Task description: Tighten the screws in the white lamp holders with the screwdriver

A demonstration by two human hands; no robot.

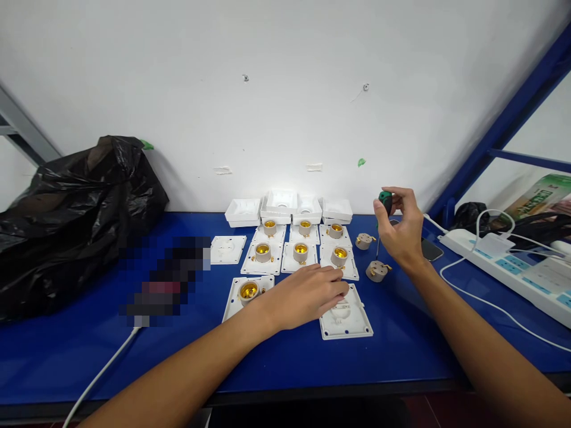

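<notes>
My right hand (399,229) grips a screwdriver (385,203) by its green and black handle. The shaft points down, its tip at or just above a round ceramic lamp socket (377,271) with brass terminals; I cannot tell whether they touch. A second such socket (364,241) lies behind it. My left hand (312,295) is over the upper left part of a white square plate (348,327), fingers bent together and the fingertips partly hidden. Whatever lies under them cannot be made out. Left of this hand, another white plate (229,302) carries a socket with a gold-coloured inside (248,290).
Several plates with sockets (301,252) stand in rows behind my left hand, with white box covers (281,202) against the wall. A bare plate (220,250) lies left. A black plastic bag (84,220) fills the far left; a phone (432,249) and power strip (504,258) are right.
</notes>
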